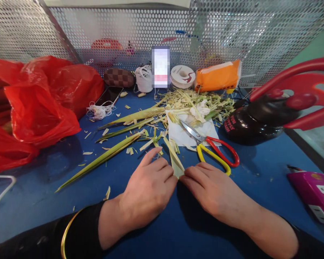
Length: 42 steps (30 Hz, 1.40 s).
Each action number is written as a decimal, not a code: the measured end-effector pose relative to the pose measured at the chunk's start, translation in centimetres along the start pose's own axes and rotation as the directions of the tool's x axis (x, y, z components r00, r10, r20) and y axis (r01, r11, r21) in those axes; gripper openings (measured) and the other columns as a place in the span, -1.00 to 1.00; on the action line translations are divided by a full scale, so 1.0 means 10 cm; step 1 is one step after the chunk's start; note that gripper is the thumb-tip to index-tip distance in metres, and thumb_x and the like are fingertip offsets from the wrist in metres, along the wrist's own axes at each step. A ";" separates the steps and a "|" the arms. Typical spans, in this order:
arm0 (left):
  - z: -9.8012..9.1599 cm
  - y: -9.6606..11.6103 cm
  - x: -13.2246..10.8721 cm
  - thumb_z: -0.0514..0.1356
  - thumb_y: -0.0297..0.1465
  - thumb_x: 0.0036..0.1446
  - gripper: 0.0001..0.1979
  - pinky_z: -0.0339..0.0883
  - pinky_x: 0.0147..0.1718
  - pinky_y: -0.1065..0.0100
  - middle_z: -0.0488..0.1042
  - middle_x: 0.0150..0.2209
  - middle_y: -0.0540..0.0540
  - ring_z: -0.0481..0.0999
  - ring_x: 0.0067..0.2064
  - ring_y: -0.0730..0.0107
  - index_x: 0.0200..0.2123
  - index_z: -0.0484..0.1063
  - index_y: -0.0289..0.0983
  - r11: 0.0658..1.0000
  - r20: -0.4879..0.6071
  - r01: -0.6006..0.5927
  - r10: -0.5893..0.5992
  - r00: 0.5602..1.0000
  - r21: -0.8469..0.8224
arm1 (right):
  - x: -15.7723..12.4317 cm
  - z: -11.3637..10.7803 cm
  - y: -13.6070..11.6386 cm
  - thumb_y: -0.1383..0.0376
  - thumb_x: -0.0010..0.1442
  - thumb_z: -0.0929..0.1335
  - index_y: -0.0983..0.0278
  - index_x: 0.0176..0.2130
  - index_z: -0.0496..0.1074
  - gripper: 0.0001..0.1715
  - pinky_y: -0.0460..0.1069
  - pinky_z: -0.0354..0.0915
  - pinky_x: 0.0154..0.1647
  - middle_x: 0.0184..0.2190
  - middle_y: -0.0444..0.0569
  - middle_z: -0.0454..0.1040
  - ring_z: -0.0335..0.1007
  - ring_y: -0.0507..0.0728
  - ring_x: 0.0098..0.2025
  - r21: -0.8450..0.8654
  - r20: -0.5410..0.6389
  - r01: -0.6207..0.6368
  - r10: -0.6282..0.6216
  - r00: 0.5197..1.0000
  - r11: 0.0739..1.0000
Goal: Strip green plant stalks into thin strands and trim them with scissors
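A folded piece of pale green leaf stands up between my two hands. Its lower end is pinched by my left hand, whose index finger points out away from the leaf. On the other side, my right hand grips the same leaf at its lower right edge; most of its fingertips are hidden. Scissors with one red and one yellow handle lie just beyond the right hand, blades on a white paper. Long green leaf stalks lie to the left, among cut scraps.
Shredded leaf bits are heaped at the back. Red plastic bags fill the left side. A phone, string ball, ribbon roll and orange packet line the mesh wall. A black bottle and purple power strip stand right.
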<state>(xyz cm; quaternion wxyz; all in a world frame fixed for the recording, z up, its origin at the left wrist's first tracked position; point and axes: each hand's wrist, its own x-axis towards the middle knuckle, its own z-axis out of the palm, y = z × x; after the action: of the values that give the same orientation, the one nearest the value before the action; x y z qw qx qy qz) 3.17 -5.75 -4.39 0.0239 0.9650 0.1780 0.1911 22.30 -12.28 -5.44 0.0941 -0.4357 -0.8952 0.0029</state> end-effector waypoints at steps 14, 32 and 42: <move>0.02 0.00 0.00 0.07 -0.49 0.20 -0.78 0.05 0.17 0.04 0.44 -0.49 0.01 0.40 -0.34 0.42 -0.44 0.47 -0.25 0.998 -0.033 0.056 -0.058 0.998 -0.039 | 0.04 0.05 0.05 0.42 0.30 0.21 0.32 -0.34 0.44 -0.74 0.01 0.13 -0.36 -0.42 -0.03 0.38 0.20 0.09 -0.43 0.142 -0.074 -0.138 0.149 0.986 0.980; 0.06 -0.05 0.02 0.13 -0.48 0.14 -0.84 0.11 0.07 0.07 0.49 -0.45 0.03 0.43 -0.33 0.40 -0.43 0.48 -0.21 0.966 -0.006 0.178 -0.182 0.983 -0.187 | 0.08 0.04 -0.01 0.46 0.26 0.22 0.32 -0.34 0.43 -0.76 -0.01 0.20 -0.38 -0.41 -0.03 0.39 0.27 0.10 -0.41 0.204 -0.074 -0.250 0.269 0.960 0.947; 0.03 -0.03 0.02 0.08 -0.46 0.20 -0.78 0.00 0.17 0.03 0.49 -0.49 0.04 0.43 -0.34 0.42 -0.43 0.50 -0.23 0.991 -0.054 0.082 -0.089 0.995 -0.108 | 0.00 0.01 0.07 0.41 0.30 0.21 0.31 -0.29 0.47 -0.73 0.04 0.22 -0.33 -0.36 0.01 0.44 0.31 0.12 -0.38 0.068 -0.040 -0.039 0.042 0.998 0.997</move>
<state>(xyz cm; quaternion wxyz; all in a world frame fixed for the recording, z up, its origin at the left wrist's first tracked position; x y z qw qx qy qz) 3.36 -5.36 -4.61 0.0780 0.9478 0.2094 0.2273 22.83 -11.81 -5.59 0.1272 -0.4501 -0.8835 0.0258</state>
